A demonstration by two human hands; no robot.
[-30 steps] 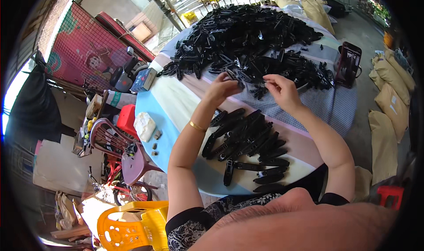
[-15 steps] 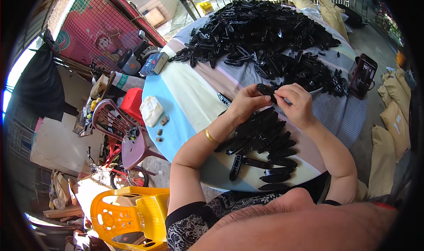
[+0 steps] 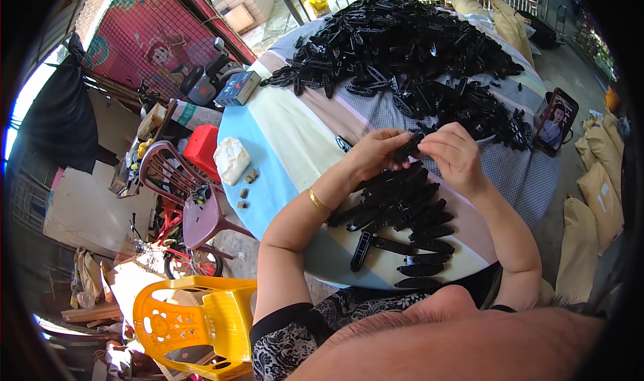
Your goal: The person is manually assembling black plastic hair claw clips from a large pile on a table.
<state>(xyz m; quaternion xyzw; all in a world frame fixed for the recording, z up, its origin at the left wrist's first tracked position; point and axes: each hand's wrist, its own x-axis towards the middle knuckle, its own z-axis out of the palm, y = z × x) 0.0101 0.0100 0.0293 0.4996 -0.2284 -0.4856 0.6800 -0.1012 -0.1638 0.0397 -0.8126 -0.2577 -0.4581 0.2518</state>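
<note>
My left hand (image 3: 381,155), with a gold bangle on its wrist, grips a small black plastic piece (image 3: 406,150) between thumb and fingers above the table. Close against that piece, my right hand (image 3: 456,158) has its thumb and fingertips pinched together; anything inside the pinch is too small to make out. Below both hands lie several long, narrow black plastic parts (image 3: 409,210), side by side and partly overlapping. Beyond the hands a large heap of similar black parts (image 3: 409,52) covers the far side of the table, and loose smaller bits reach toward my fingers.
A striped cloth covers the round table (image 3: 268,180). On its left are a box (image 3: 238,88), a white crumpled bag (image 3: 231,159) and small brown blocks (image 3: 243,193). A phone (image 3: 558,121) stands at the right edge. Yellow (image 3: 215,320) and purple chairs (image 3: 201,220) stand left; tan sacks (image 3: 599,193) right.
The black piece is turned differently in my left hand. My right hand has risen slightly, its fingers now pointing more toward the piece. The phone's picture has changed.
</note>
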